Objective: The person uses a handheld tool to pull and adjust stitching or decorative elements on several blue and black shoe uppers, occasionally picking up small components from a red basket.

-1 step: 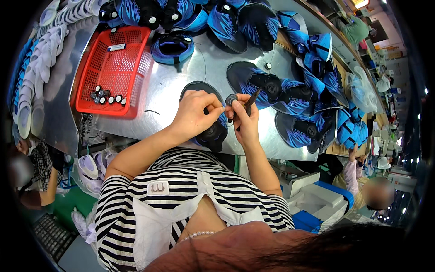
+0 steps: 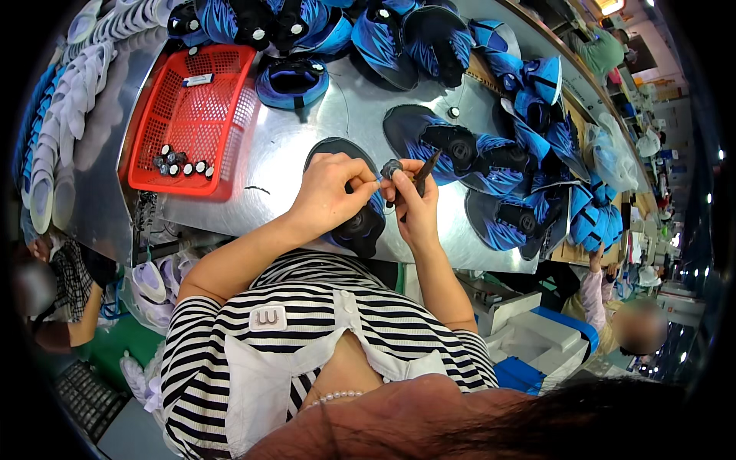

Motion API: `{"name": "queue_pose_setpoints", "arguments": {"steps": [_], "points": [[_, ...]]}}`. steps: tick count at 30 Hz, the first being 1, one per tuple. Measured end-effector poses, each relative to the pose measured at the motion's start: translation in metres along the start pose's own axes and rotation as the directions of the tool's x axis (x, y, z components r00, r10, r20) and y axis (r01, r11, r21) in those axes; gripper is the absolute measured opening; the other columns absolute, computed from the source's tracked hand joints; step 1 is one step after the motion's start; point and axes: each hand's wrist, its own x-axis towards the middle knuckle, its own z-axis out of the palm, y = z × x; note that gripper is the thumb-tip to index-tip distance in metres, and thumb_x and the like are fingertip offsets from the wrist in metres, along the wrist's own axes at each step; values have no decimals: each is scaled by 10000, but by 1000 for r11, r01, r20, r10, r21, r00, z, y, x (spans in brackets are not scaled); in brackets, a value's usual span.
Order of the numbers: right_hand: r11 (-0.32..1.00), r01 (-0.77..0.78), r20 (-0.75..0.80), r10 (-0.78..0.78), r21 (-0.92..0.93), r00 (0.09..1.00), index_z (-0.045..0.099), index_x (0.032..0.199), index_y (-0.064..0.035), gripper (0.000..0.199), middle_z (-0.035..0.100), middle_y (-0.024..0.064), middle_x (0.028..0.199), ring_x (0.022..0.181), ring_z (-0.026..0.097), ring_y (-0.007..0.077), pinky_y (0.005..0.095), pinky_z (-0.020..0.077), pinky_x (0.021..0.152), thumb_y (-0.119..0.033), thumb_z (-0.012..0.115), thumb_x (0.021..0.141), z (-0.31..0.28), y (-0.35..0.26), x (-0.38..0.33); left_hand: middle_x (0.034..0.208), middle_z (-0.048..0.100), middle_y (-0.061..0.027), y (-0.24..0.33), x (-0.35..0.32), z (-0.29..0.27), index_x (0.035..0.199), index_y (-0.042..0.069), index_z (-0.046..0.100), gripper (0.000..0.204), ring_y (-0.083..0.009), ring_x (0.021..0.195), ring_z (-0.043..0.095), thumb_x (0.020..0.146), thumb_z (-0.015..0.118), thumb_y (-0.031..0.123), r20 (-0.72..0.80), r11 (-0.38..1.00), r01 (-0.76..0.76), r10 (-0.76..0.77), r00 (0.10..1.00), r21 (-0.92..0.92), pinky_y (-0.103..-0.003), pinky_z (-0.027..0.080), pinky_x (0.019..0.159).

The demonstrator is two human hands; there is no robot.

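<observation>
My right hand (image 2: 416,205) is closed around a dark pointed hand tool (image 2: 427,170), which looks like snips or pliers. Its fingertips also pinch a small dark round dial (image 2: 389,168). Close by on the left, my left hand (image 2: 331,193) has thumb and forefinger pressed together beside the dial. A thin lace seems to run from that pinch, but it is too fine to be sure. Below both hands, a black and blue shoe upper (image 2: 359,230) lies on the metal table (image 2: 284,153), partly covered by my left hand.
Left of my hands, a red plastic basket (image 2: 244,123) holds several dials (image 2: 174,169) and a white tube (image 2: 198,80). Blue and black shoe uppers (image 2: 502,157) crowd the table's right and far sides. White shoe parts (image 2: 57,146) are stacked far left. Other people sit at both sides.
</observation>
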Motion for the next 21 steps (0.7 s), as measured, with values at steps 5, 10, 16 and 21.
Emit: {"name": "queue_pose_setpoints", "arguments": {"steps": [5,10,16,21], "points": [[998,-6,-4,5,-69,1000,546,1079,23,220,599,55,853,722,566,106,255,492,731,-44,637,890,-2,-2,0,612,618,-22,-6,0,3,711,57,645,114,-201,630,575,769,678,151,-9,998,25,-26,1000,-61,-347,425,664],[992,-5,20,7,-128,1000,544,1079,14,207,617,76,847,712,558,113,263,474,683,-57,625,901,-4,0,1,600,616,-60,-9,2,5,705,41,649,114,-226,589,582,757,676,139,-18,994,14,-16,1000,-109,-357,440,567],[1000,-18,-7,19,23,1000,548,1052,12,153,629,113,829,675,549,142,301,458,647,-59,583,921,-3,0,1,583,605,-73,-2,1,3,692,32,651,128,-234,572,580,751,677,143,-72,997,-14,8,997,-74,-363,439,564],[996,25,-29,-27,-87,999,547,1053,12,158,631,105,814,667,545,141,289,453,639,-45,594,913,0,1,-1,579,600,-83,-6,2,5,685,23,649,152,-236,577,583,759,675,153,-48,999,0,-2,999,-52,-367,436,569]]}}
